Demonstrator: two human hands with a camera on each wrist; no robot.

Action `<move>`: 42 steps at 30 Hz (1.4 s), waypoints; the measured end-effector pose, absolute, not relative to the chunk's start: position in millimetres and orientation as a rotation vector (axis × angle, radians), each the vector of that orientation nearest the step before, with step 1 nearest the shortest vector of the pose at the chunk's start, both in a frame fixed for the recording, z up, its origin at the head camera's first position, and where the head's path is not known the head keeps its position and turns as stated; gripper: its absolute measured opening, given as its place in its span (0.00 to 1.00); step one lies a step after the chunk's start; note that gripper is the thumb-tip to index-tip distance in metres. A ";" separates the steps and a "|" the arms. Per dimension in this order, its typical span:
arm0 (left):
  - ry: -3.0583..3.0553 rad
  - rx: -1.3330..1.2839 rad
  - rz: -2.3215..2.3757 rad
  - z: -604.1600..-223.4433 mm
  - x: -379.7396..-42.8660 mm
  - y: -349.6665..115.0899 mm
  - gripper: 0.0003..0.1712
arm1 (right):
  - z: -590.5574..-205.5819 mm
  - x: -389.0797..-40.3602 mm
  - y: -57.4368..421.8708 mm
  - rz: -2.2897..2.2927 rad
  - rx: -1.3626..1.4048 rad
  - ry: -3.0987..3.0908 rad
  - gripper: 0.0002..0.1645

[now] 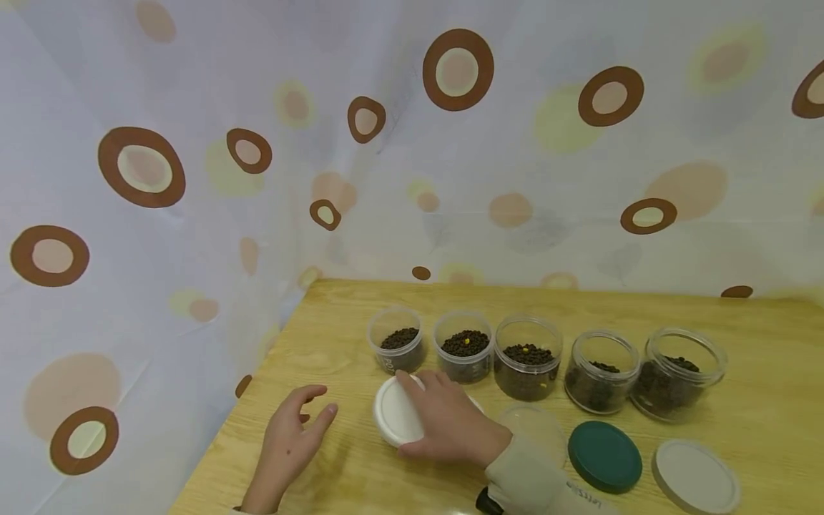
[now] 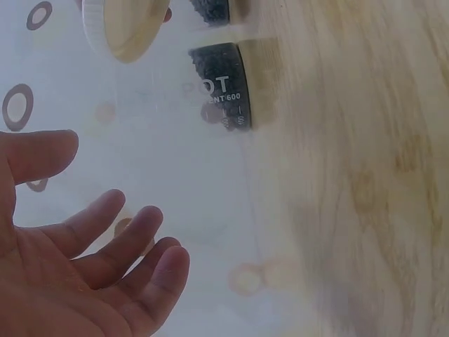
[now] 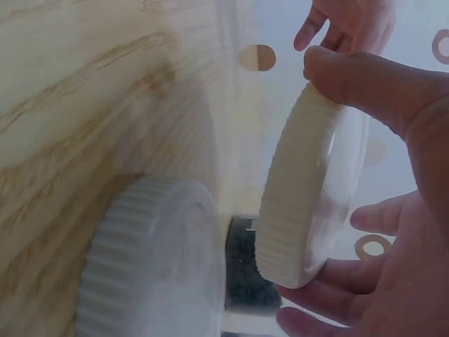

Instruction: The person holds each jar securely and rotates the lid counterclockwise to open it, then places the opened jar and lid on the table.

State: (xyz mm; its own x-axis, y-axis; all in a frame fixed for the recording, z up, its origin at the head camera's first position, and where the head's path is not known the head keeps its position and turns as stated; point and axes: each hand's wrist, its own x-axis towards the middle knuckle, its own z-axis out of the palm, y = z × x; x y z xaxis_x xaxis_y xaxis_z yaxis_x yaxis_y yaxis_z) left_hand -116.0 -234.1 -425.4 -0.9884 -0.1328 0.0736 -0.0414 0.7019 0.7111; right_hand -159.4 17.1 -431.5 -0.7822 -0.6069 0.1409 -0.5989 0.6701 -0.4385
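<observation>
My right hand (image 1: 450, 418) grips a white screw lid (image 1: 399, 413) by its rim, thumb on one side and fingers on the other. In the right wrist view this held lid (image 3: 287, 196) with its ridged edge is tilted and raised off the table. Below it, a second ridged white lid (image 3: 151, 267) lies on the wood, mostly hidden by the hand in the head view. To the left, my left hand (image 1: 291, 436) hovers with nothing in it, fingers loosely bent. Nearest the hands stands a lidless clear tub (image 1: 395, 343) partly filled with dark brown pellets.
Right of that tub, a second tub (image 1: 463, 350) and several wider clear jars (image 1: 528, 357) hold dark pellets, some with yellow bits. In front lie a clear lid (image 1: 531, 427), a green lid (image 1: 605, 456) and an off-white lid (image 1: 697, 476). Patterned curtain (image 1: 399, 172) borders the wooden table (image 1: 347, 300).
</observation>
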 end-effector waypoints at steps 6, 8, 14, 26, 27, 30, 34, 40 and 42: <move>-2.780 0.196 -1.154 -426.7 -114.6 -238.7 0.25 | -442.4 -163.0 -7.0 -0.665 -1.016 2.890 0.60; -2.775 0.205 -1.164 -427.0 -115.3 -239.3 0.25 | -444.2 -163.1 -15.6 -0.625 -0.996 2.896 0.60; -2.773 0.254 -1.193 -431.5 -115.0 -238.8 0.25 | -447.4 -160.3 -35.9 -0.552 -0.913 2.836 0.59; -2.776 0.247 -1.208 -436.9 -116.6 -236.8 0.25 | -453.3 -168.4 -36.5 -0.367 -0.885 2.882 0.39; -2.780 0.248 -1.211 -437.4 -116.4 -237.0 0.25 | -453.8 -168.6 -36.3 -0.358 -0.875 2.878 0.39; -2.793 0.255 -1.220 -438.2 -115.1 -237.6 0.25 | -455.6 -169.0 -36.8 -0.332 -0.855 2.874 0.40; -2.804 0.250 -1.227 -437.9 -114.8 -237.2 0.25 | -457.0 -169.8 -36.7 -0.324 -0.827 2.892 0.41; -2.789 0.247 -1.245 -436.4 -114.8 -234.1 0.25 | -457.3 -170.1 -34.7 -0.329 -0.794 2.919 0.41; -2.784 0.238 -1.252 -437.2 -114.5 -233.0 0.24 | -458.0 -169.8 -33.9 -0.336 -0.792 2.917 0.41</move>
